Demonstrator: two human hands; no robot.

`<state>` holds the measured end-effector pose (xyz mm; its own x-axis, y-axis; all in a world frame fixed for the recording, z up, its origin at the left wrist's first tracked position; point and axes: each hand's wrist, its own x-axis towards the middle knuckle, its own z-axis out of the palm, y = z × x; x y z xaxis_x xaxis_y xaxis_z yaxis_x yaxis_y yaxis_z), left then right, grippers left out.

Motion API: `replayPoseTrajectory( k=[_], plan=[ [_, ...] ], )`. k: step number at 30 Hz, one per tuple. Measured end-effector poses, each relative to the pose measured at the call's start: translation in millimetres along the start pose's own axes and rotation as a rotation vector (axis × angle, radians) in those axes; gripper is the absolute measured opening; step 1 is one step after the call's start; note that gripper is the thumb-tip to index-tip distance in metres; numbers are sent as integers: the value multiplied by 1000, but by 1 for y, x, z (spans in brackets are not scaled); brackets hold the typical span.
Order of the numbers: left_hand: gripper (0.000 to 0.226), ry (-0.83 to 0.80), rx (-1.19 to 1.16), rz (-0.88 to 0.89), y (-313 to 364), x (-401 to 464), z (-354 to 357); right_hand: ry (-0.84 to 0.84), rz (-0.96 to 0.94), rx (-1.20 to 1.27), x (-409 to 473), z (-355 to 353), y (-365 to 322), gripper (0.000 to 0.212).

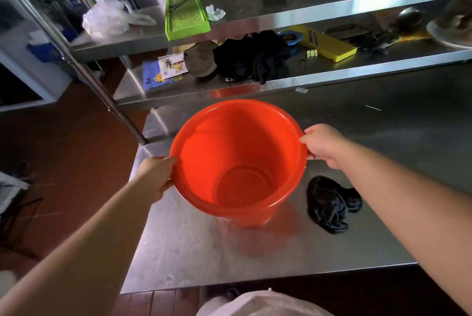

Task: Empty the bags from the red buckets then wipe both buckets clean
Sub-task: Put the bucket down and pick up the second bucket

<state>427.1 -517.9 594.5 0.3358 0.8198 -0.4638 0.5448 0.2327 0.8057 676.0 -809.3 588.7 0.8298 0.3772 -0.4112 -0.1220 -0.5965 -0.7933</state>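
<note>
One red bucket stands upright on the steel table, and I look straight down into it. Its inside holds nothing. My left hand grips the rim on the left side. My right hand grips the rim on the right side. A crumpled black cloth lies on the table just right of the bucket, under my right forearm. No second bucket is in view.
A two-tier steel shelf stands behind the bucket. The upper tier holds a clear plastic bag and a green tray. The lower tier holds dark cloths, a yellow slicer and papers. Red-brown floor lies left.
</note>
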Motion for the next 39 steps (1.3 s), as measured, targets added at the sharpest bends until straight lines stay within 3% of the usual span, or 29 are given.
replayPoseTrajectory(
  k=[7,13,19,28,39],
  plan=[
    [6,-3,-95,-80,-16,-15,-28,-19,31,85,-15,7,-14,16],
    [5,70,-223,-72,-66,-31,-107,-131,-65,32,-51,56,-58,19],
    [14,222,-283,-57,-138,-69,-240,-314,-143,47,-122,161,-100,17],
    [13,321,-464,-58,-272,-155,-446,-533,-222,-1,-286,350,-121,19],
    [21,469,-619,-186,-377,-183,-582,-600,-216,-121,-366,521,-134,20]
  ],
)
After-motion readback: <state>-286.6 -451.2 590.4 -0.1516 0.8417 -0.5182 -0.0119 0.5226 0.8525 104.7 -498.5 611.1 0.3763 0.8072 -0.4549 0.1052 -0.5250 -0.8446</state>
